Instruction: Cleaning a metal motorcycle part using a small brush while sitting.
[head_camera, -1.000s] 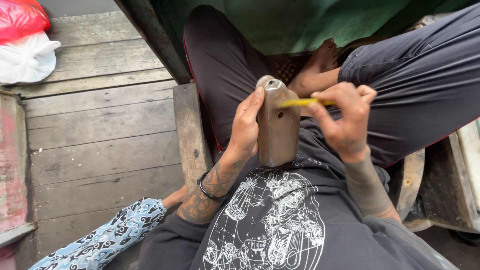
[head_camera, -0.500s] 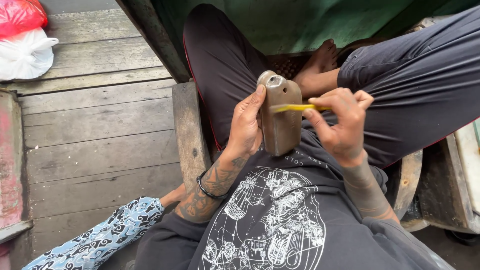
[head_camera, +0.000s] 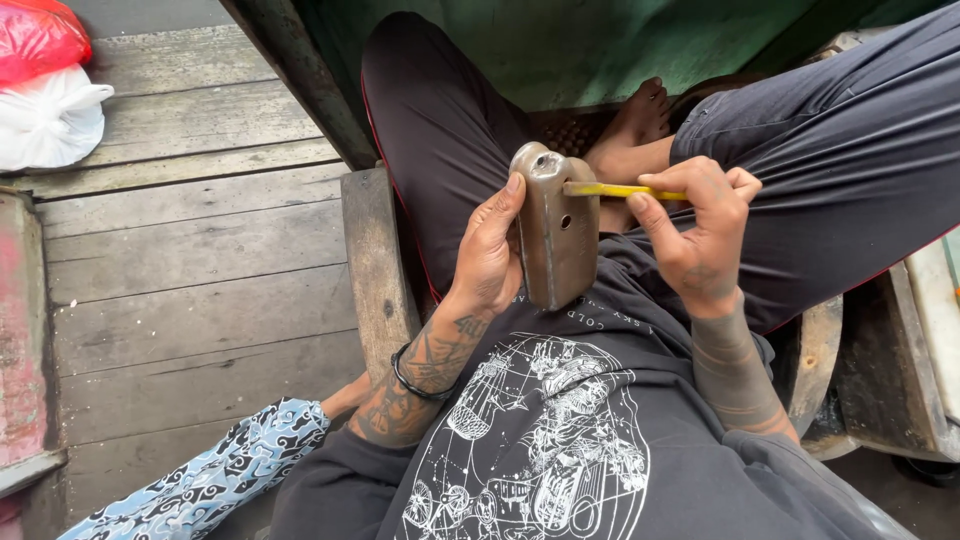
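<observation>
I sit cross-legged in dark trousers and a black printed shirt. My left hand (head_camera: 492, 255) grips a brownish, oblong block (head_camera: 556, 228) with small holes, holding it upright over my lap. My right hand (head_camera: 697, 228) holds a thin yellow tool (head_camera: 612, 190) whose tip touches the upper right side of the block, near a hole. A black band circles my left wrist. My bare foot (head_camera: 632, 122) shows beyond the block.
Weathered wooden planks (head_camera: 180, 250) lie to the left, with a red bag (head_camera: 38, 38) and a white bag (head_camera: 50, 115) at the far left corner. A wooden post (head_camera: 375, 262) runs beside my left knee. A blue patterned cloth (head_camera: 200, 480) lies at lower left. A green wall (head_camera: 600, 45) is ahead.
The block has risen a little and tilted slightly in my left hand; the yellow tool stays against its upper side with only a small shift.
</observation>
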